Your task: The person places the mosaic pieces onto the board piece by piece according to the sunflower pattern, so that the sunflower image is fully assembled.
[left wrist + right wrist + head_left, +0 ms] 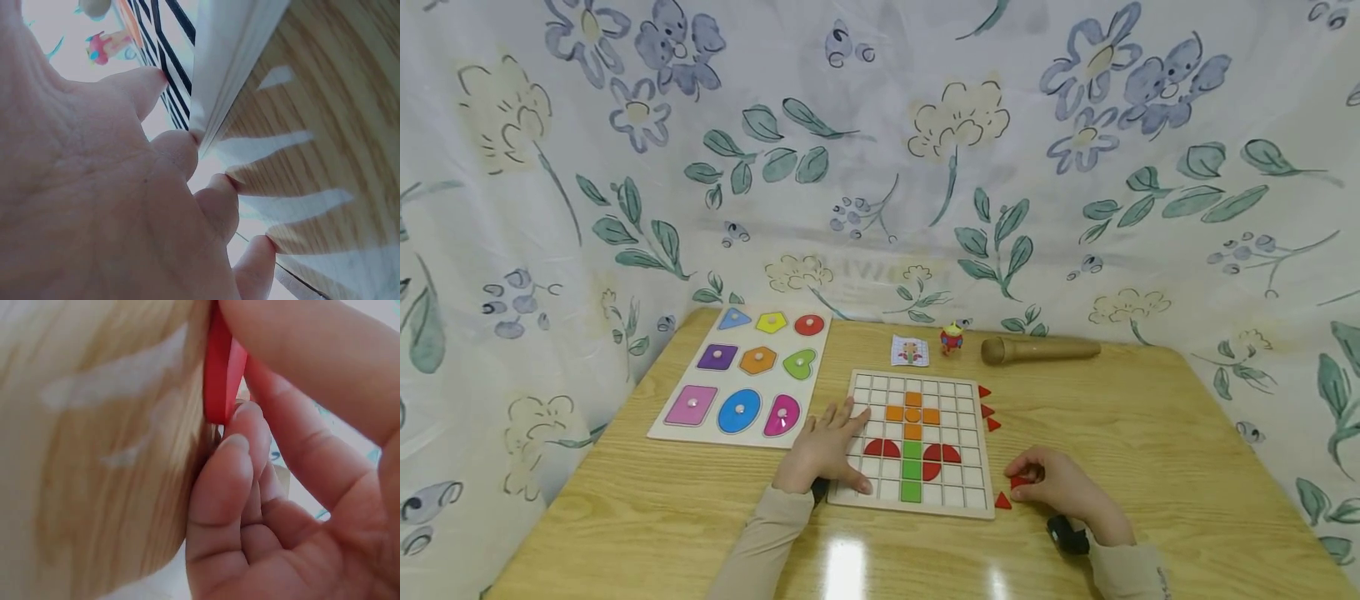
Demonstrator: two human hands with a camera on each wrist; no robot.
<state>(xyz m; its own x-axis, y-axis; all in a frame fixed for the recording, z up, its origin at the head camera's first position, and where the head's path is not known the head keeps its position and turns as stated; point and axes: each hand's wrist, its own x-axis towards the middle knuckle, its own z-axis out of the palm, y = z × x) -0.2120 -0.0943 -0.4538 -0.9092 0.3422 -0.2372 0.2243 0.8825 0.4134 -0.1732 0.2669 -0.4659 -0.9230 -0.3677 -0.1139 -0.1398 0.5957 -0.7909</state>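
Note:
My left hand [823,454] rests with spread fingers on the left edge of a square wooden grid board [972,477]. In the left wrist view its fingertips touch the board's side and the table. Orange, green and red flat pieces form a flower on the grid, with a green stem [912,469] and rounded red pieces [932,472] beside it. Right of the board, my right hand [1063,483] pinches a flat red piece [222,369] between thumb and fingers, close to the tabletop. Its outline is partly hidden by the fingers. A red triangular piece [1003,501] lies nearby.
More red pieces [987,411] lie along the board's right edge. A shape-puzzle board [737,429] with knobs stands left. Behind are a small pattern card [910,352], a toy figure [951,340] and a wooden stick with a round head [1041,350]. A floral cloth [880,183] hangs at the back.

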